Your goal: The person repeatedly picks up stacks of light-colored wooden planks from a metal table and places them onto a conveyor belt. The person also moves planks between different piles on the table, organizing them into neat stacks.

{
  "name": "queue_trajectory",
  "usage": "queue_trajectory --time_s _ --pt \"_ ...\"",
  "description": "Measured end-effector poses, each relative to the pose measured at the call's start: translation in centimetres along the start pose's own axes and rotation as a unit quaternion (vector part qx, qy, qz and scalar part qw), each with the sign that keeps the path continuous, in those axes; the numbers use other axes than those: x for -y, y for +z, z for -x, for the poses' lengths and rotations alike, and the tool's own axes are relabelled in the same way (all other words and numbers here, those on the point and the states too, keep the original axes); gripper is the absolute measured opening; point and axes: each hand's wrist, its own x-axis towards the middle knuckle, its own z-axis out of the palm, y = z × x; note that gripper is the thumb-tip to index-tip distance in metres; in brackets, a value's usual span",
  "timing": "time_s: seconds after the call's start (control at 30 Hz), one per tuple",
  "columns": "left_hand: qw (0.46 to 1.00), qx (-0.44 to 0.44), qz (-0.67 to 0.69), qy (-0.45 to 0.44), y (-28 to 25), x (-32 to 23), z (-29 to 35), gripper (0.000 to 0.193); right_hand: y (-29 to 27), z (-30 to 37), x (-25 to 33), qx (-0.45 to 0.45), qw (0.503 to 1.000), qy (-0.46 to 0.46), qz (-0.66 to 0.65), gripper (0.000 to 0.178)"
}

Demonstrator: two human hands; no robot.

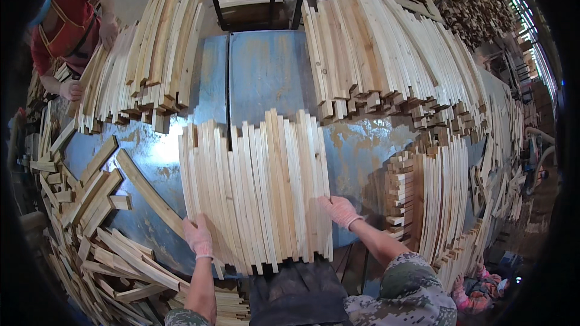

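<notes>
A row of pale wooden strips point(260, 187) lies side by side on the blue metal table in front of me, its ends uneven. My left hand point(198, 235), in a pink knit glove, grips the left edge of this row near its close end. On the opposite side, my right hand point(339, 211), gloved alike, is closed against the outermost strip, a little farther from me. The row is squeezed between both hands. Some fingertips are hidden from view. One loose strip point(148, 192) slants across the table toward my left hand.
Large stacks of strips stand at the far right point(386, 48) and far left point(157, 48). Another stack point(447, 187) is on the right. Scattered offcuts point(96, 205) cover the left side. A person in red point(72, 24) handles the far-left stack; another person point(480, 290) is at lower right.
</notes>
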Motion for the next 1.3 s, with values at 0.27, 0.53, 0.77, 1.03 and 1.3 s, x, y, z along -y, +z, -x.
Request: queue_trajectory --time_s 0.27,0.53,0.77,1.03,1.3 --pt "0.998 -0.025 -0.065 0.006 1.1 1.1 0.3 0.072 -12.3 -17.9 12.9 -0.324 0.839 -0.296 0.322 0.069" --pt "0.996 -0.052 -0.074 0.013 1.3 0.8 1.0 0.057 -14.6 -26.2 16.3 -0.260 0.772 -0.222 0.535 0.036" --pt "0.997 -0.029 -0.065 0.026 0.9 0.5 0.8 0.058 -17.4 -28.6 16.4 -0.183 0.852 -0.191 0.451 0.027" --pt "0.997 -0.027 0.022 -0.063 -0.3 -0.1 -0.6 0.078 -20.8 -19.7 22.6 -0.376 0.846 -0.376 0.039 0.017" --pt "0.920 -0.086 -0.013 0.382 -6.7 -20.3 -1.6 0.118 -27.5 2.0 21.1 -0.219 0.798 -0.450 -0.334 0.022"
